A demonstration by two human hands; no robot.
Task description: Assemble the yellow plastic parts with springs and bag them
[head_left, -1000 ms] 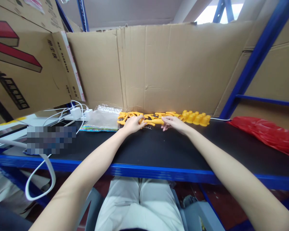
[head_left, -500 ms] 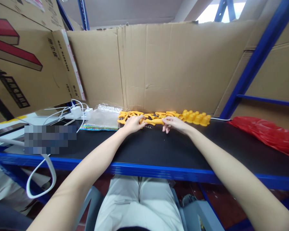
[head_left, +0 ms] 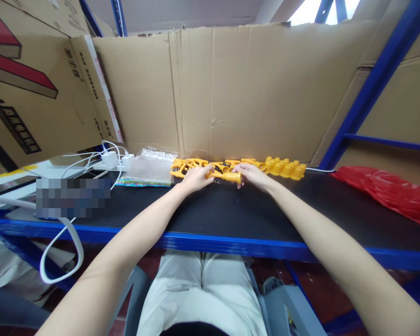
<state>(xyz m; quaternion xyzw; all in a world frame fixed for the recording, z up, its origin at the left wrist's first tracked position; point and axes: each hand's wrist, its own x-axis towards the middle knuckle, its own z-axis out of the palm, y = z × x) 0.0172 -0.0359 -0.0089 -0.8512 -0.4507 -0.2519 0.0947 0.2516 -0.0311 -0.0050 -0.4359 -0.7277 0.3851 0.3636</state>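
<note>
A seated person's left hand (head_left: 196, 178) and right hand (head_left: 254, 175) meet over a yellow part (head_left: 225, 176) at the far edge of the black surface (head_left: 213, 210), just in front of the cardboard wall (head_left: 248, 93). A second ago both hands lay among the row of yellow pieces (head_left: 285, 169) lined up against that wall. Now one rod-like piece has come a little forward out of the row and lies crosswise between the hands, its flared end showing beside the right fingertips. On that evidence the piece appears to have been picked out from the rest and is the one being worked on.

The left grip is clenched: the fingers curl over the part's left end and hide it. The right grip is looser, the fingers fairly straight with their tips against the flared end; whether they pinch it or only touch it cannot be told. The part sits low, at or just above the surface.

To the left lie a clear plastic bag (head_left: 150, 168) and white chargers (head_left: 115, 161) with their cables. Well off to the right is a red bag (head_left: 385, 193), beside a blue rack post (head_left: 371, 88).
</note>
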